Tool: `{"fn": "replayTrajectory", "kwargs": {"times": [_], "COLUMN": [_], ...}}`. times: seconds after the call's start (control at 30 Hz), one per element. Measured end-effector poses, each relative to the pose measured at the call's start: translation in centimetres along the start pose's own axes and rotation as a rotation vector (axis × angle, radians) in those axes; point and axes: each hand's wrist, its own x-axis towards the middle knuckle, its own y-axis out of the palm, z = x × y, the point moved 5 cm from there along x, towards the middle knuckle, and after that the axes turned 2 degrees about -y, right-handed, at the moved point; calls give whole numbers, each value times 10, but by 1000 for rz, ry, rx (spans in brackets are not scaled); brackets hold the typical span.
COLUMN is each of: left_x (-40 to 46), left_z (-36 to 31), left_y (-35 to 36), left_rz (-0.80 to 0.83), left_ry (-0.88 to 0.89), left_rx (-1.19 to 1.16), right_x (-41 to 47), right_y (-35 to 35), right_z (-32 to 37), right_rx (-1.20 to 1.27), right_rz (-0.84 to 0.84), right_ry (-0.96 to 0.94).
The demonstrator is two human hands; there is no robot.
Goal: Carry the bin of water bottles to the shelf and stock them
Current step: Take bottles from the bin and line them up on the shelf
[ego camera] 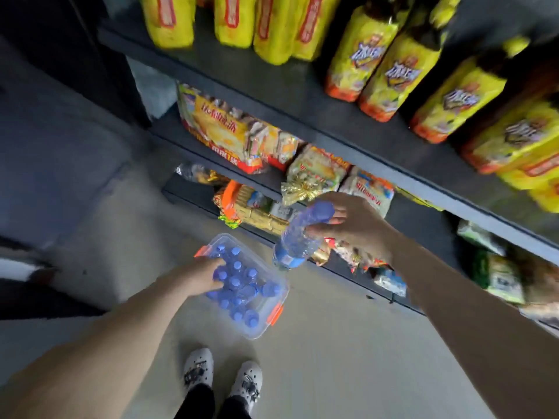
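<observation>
Bin [273, 297] of water bottles is sitting on the pale floor [332, 358] just ahead of the person's white shoes [198, 368].

Bare floor is lying open on the bin's near and left sides, while its far corner is reaching toward the bottom edge of the shelf [378, 179]. The left hand [201, 275] is curling round bottle caps inside the bin. Farther up, the right hand [355, 226] is gripping one bottle [298, 238], its long axis tilting diagonally, one end toward the snack packs [314, 173], the other down toward the bin.
</observation>
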Motion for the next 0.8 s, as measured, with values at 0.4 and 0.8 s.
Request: {"fn": "replayTrajectory", "kwargs": {"times": [0.4, 0.8], "left_x": [-151, -289], "left_z": [-34, -56], "left_y": [-257, -516], "left_rz": [-425, -1228], "left_ry": [73, 216], "left_rx": [-48, 150], "right_x": [-42, 5], "right_y": [-143, -224], "right_z": [315, 506], "right_rx": [-128, -204], "right_rz": [-276, -698], "right_ry": [-533, -742]}}
